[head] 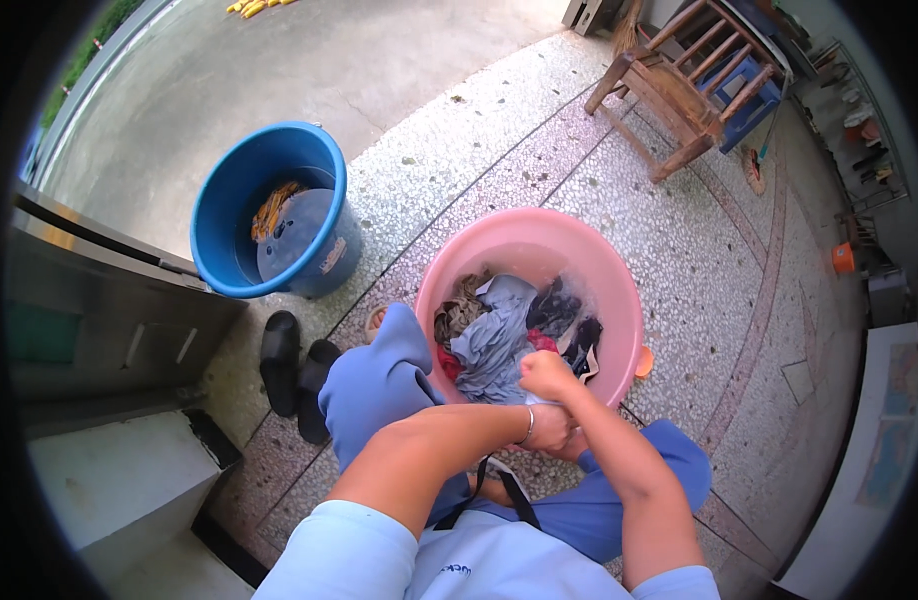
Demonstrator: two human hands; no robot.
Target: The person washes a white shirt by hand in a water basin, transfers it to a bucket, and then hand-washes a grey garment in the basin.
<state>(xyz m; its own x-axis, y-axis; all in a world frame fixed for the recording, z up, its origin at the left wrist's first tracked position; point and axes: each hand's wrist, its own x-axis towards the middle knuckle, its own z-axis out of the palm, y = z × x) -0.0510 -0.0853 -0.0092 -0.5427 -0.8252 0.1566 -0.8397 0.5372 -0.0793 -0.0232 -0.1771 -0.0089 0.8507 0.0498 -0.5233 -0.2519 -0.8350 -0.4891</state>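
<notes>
A pink plastic basin (624,300) stands on the floor between my knees, holding wet clothes and some sudsy water. Inside lie a light blue garment (496,330), a brown cloth (462,311), a dark garment (555,309) and a red piece (541,341). My right hand (549,375) is closed in a fist over the near rim, with white cloth (535,399) showing directly beneath it. Just below, my left hand (552,427), with a bracelet at the wrist, is close to the near rim; its fingers are mostly hidden by my right forearm.
A blue bucket (342,187) with water and an orange-brown item (275,210) stands ahead on the left. Black slippers (280,364) lie beside my left leg. A wooden chair (672,94) stands at the far right. An orange object (644,361) sits by the basin's right side.
</notes>
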